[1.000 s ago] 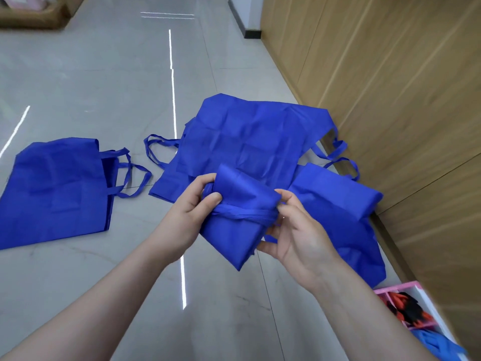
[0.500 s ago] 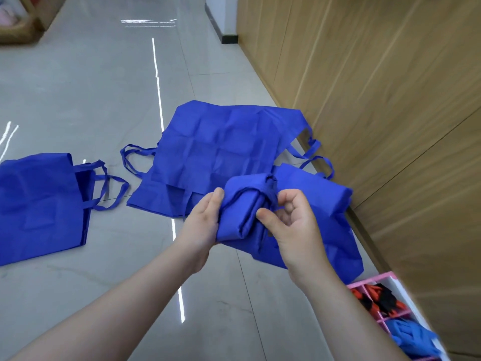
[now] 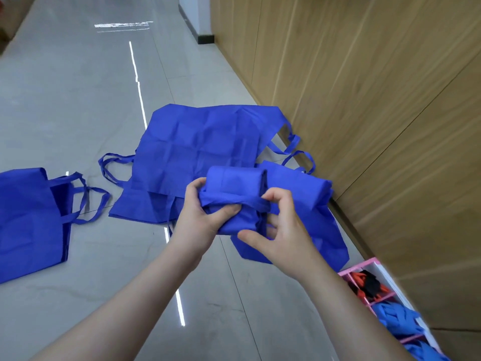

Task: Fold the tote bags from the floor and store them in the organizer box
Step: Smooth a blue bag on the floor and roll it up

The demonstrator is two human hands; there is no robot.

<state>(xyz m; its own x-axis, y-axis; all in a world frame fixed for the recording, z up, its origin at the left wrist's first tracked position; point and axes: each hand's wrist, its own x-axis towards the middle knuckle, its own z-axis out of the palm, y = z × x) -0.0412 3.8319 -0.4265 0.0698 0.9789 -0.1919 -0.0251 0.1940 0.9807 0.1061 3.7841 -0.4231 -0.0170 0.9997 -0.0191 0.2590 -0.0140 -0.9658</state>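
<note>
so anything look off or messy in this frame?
Nothing damaged or spilled. Both hands, left hand and right hand, grip the folded blue fabric tote bundle, its strap wrapped across. The unfolded blue tote bags overlap untidily by the wooden wall, handles sprawled; the pink organizer box holds cloth.

The scene is evenly and brightly lit. Overhead strip lights are mirrored as sharp white glare lines on the glossy floor [image 3: 78, 100]. Only faint, soft shadows are cast. Straight lines of the wooden wall [image 3: 364, 100] are bowed by wide-angle distortion, and slight softness is seen toward the corners.
</note>
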